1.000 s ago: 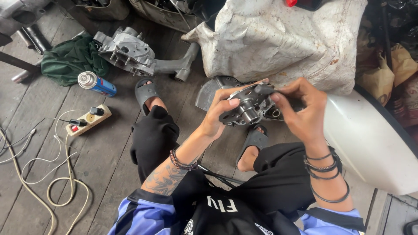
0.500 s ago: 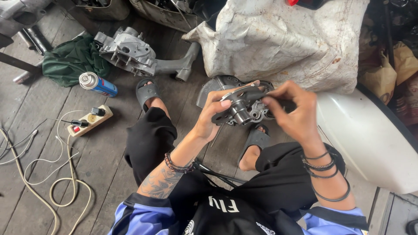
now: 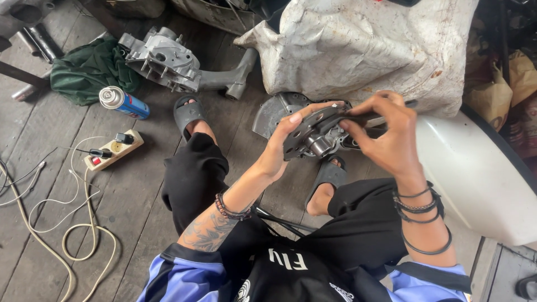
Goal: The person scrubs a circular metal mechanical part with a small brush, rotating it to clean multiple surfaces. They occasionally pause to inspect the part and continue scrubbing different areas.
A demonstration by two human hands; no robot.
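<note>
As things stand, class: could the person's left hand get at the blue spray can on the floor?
Probably yes, once freed: the left hand grips the metal part, but bare floorboards lie between it and the spray can, with only the left knee nearby.

The left hand (image 3: pixel 282 148) reaches up toward one o'clock from a bent, tattooed forearm with a beaded band at the wrist. Its thumb lies flat along the top and its fingers (image 3: pixel 330 105) stretch out toward three o'clock, palm cupped under the load. The right hand (image 3: pixel 386 137) comes in from five o'clock, wrist ringed with dark cords, knuckles up, its fingers (image 3: pixel 353 127) curled and pinching toward nine o'clock. The two hands meet nearly fingertip to fingertip.
</note>
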